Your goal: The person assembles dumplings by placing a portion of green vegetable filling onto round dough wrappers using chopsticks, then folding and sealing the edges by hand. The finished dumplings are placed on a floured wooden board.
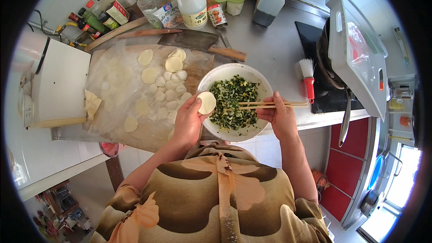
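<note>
A round dough wrapper lies flat in my left hand, held at the left rim of a large white bowl. Chopped green filling with yellow bits fills the bowl's middle. Wooden chopsticks are gripped in my right hand, and their tips reach into the filling. Left of the bowl, a floured wooden board carries several rolled wrappers and a cluster of small dough pieces.
A cleaver and a rolling pin lie behind the board. Bottles line the wall. Rightward are a red-handled brush, a black cooktop, and a pan with a white tray leaning over it.
</note>
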Action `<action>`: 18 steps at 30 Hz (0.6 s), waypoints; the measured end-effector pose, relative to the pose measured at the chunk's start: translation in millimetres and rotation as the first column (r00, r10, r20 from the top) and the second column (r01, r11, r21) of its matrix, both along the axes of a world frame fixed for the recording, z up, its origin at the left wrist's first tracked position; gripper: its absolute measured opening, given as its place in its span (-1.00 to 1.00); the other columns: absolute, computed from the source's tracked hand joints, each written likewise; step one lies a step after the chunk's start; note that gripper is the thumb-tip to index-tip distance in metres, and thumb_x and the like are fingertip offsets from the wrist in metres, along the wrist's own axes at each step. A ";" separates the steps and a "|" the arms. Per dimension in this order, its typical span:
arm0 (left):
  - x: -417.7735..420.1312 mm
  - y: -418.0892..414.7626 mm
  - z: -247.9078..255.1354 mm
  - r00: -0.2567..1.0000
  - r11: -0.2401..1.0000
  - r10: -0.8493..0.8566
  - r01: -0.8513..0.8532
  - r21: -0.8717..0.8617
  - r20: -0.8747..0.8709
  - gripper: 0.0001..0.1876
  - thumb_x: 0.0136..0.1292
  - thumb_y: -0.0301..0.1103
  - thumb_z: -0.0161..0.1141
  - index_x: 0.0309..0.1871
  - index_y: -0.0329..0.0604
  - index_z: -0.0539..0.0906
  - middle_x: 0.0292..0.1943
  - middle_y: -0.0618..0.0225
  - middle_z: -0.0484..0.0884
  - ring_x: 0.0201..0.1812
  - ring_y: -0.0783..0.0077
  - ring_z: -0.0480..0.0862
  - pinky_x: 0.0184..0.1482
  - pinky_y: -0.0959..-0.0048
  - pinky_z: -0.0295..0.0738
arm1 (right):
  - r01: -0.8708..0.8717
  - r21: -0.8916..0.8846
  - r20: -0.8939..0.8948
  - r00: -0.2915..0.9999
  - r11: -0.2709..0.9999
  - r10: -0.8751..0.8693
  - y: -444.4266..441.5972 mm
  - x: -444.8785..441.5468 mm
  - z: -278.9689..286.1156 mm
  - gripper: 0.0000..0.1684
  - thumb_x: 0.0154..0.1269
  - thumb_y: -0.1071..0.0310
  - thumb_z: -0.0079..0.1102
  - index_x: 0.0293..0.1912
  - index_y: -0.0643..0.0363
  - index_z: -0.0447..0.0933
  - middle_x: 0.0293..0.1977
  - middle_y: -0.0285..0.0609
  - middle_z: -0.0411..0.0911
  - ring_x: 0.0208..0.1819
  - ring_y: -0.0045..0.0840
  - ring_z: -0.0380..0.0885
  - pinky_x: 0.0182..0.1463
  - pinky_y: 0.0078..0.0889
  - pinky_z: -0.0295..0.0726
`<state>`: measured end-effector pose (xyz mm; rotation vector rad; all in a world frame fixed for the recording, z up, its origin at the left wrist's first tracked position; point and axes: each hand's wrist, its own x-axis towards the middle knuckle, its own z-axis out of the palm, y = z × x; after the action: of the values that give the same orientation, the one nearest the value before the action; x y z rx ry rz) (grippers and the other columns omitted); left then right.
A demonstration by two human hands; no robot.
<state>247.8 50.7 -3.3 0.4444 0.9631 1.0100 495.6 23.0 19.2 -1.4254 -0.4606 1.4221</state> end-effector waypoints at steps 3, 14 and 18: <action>9.5 1.2 -0.4 0.999 0.999 -0.037 0.037 -0.033 -0.012 -0.67 0.44 -0.35 -0.07 0.15 -0.37 0.45 0.05 0.14 0.57 0.06 0.28 0.59 0.17 0.24 0.50 | -0.008 0.020 0.032 0.999 1.000 0.007 -0.6 -2.6 18.7 -0.50 0.43 0.00 -0.01 -0.23 0.35 0.47 -0.39 -0.05 0.57 -0.45 -0.43 0.65 -0.35 -0.43 0.73; 38.9 0.3 12.5 0.969 0.952 -0.164 0.205 -0.229 0.185 -0.70 0.47 -0.37 -0.12 0.15 -0.31 0.43 0.08 0.24 0.53 0.10 0.34 0.55 0.22 0.15 0.45 | -0.327 0.083 0.502 0.829 0.941 0.244 0.4 -34.7 83.4 -0.71 0.38 0.27 0.12 -0.31 0.35 0.54 -0.48 -0.17 0.58 -0.44 -0.55 0.59 -0.38 -0.55 0.56; 39.3 -1.6 8.3 0.962 0.936 -0.161 0.220 -0.276 0.220 -0.71 0.47 -0.37 -0.13 0.14 -0.29 0.43 0.06 0.26 0.53 0.09 0.37 0.55 0.25 0.16 0.42 | -0.519 0.134 0.767 0.593 0.844 0.243 -3.7 -45.8 96.4 -0.85 0.26 0.39 0.20 -0.33 0.29 0.55 -0.50 -0.05 0.53 -0.50 -0.29 0.52 -0.41 -0.34 0.45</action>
<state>287.1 49.1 5.0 0.1780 0.8599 0.7017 449.8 19.4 115.6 -1.6100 -1.5622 0.9376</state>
